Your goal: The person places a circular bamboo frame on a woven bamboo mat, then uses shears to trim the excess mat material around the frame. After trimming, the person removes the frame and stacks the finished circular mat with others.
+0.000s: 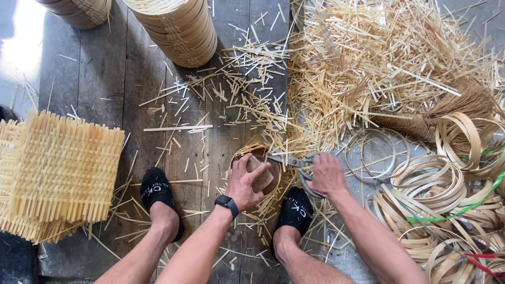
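From the head view, the left hand (247, 181) presses down on a small round bamboo tray (256, 169) that sits on the dark wooden floor (105, 73), just near the middle between the two black-socked feet. Its grip is closed over a small brown block (261, 173) lying on the tray, fingers curled round the block's top; a black watch (226, 204) sits on that wrist. The right hand (326, 176) is just to the right, its grip closed round the handles of metal shears (294, 162), whose blades point left and meet the tray's right rim. Trimmed bamboo splinters (368, 63) lie in a thick heap far and right, thinning out toward the middle. Coiled bamboo hoops (426, 184) are piled at the near right, with a brush (447, 113) beyond them. A stack of woven square mats (58, 173) lies at the left. Stacked round bamboo frames (179, 26) stand at the far edge.
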